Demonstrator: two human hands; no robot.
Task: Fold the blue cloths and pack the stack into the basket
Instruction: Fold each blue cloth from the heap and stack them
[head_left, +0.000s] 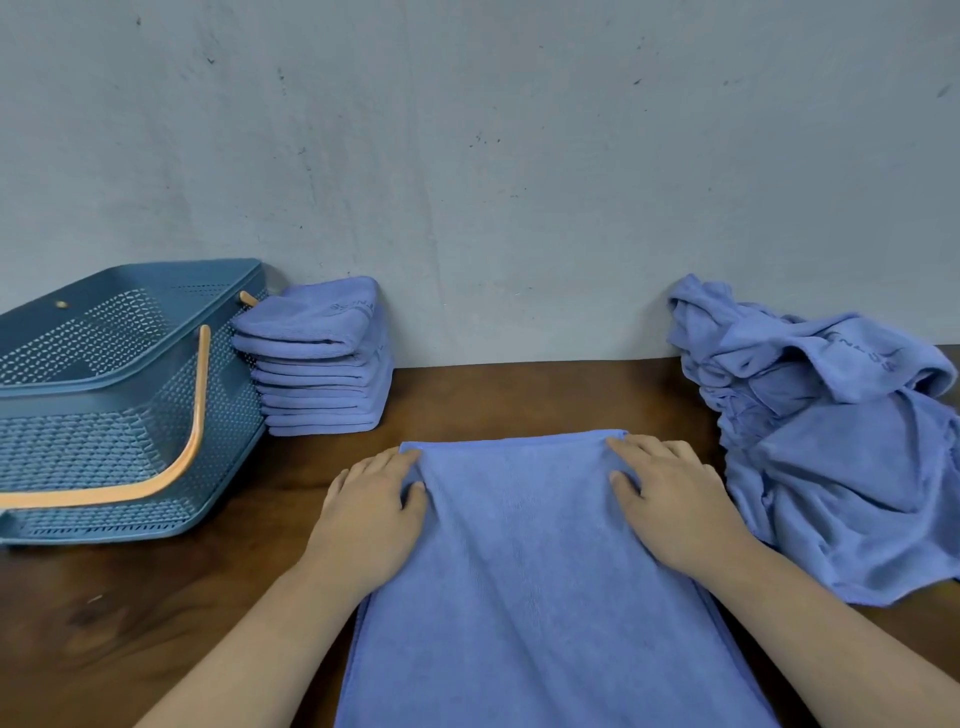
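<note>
Head view: your blue cloth (519, 545) lies mid-desk (156, 623), with bare wood between it and the basket (104, 415) on the left, and the crumpled heap (831, 467) close on the right. Your left hand (363, 519) and right hand (670, 499) lie flat, pressing its far corners. It looks smooth. The folded stack (322, 364) sits beside the basket.

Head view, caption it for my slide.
Left hand and right hand press a blue cloth flat; folded stack beside basket, unfolded pile right.
</note>
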